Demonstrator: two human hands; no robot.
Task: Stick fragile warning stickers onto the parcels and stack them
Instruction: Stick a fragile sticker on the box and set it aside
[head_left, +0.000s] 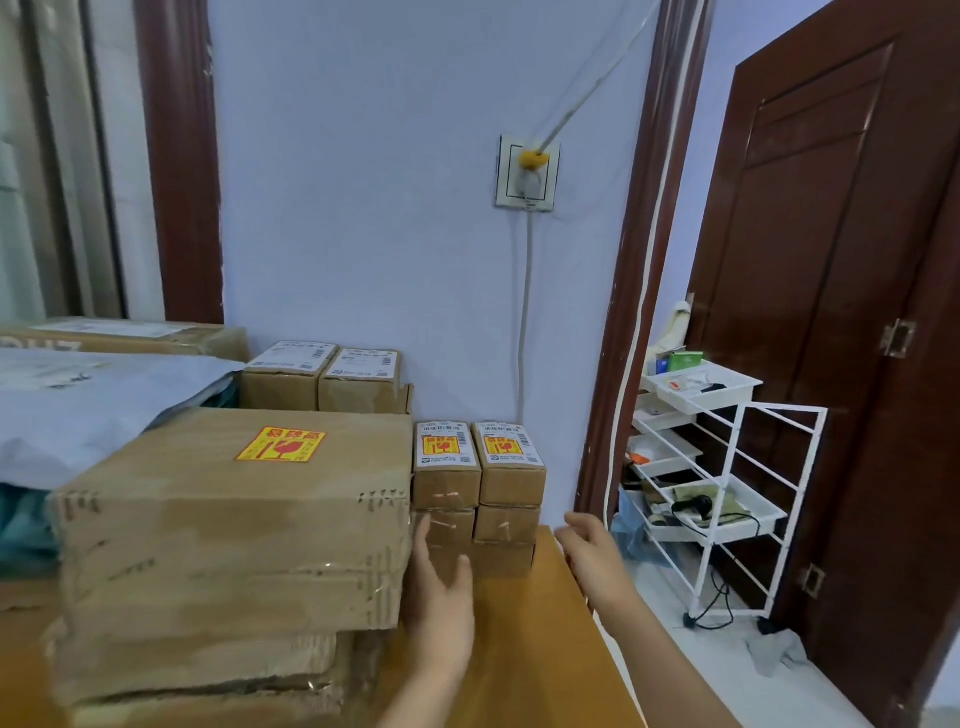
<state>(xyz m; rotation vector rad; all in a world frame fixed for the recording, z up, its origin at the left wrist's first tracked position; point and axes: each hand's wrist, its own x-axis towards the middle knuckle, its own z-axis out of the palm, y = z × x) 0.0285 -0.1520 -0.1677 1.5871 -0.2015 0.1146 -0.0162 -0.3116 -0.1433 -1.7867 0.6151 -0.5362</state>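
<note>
The left hand (441, 597) has its fingers (423, 540) straight and slightly apart, tips touching the near face of the lower boxes in the small-parcel stack (478, 499); it holds nothing. The right hand (592, 556) hovers just right of that stack, above the tabletop (519, 649) edge, fingers loosely curled and apart, also holding nothing.

The small-parcel stack stands at the far end of the tabletop against the wall, two columns side by side, about three boxes high. Its two top boxes each carry a yellow fragile sticker (439, 444) over a white shipping label. Directly left of the stack, touching it, is the large carton (234, 514), itself on top of other cartons, with a yellow fragile sticker on its lid. Behind the large carton, left of the stack, two more small boxes (322, 379) show shipping labels only, with no yellow sticker visible.

The step in hand looks like squaring up the finished stack. The next move likely calls for fetching the unstickered small boxes; no sticker sheet is in view, so it must be found first
</note>
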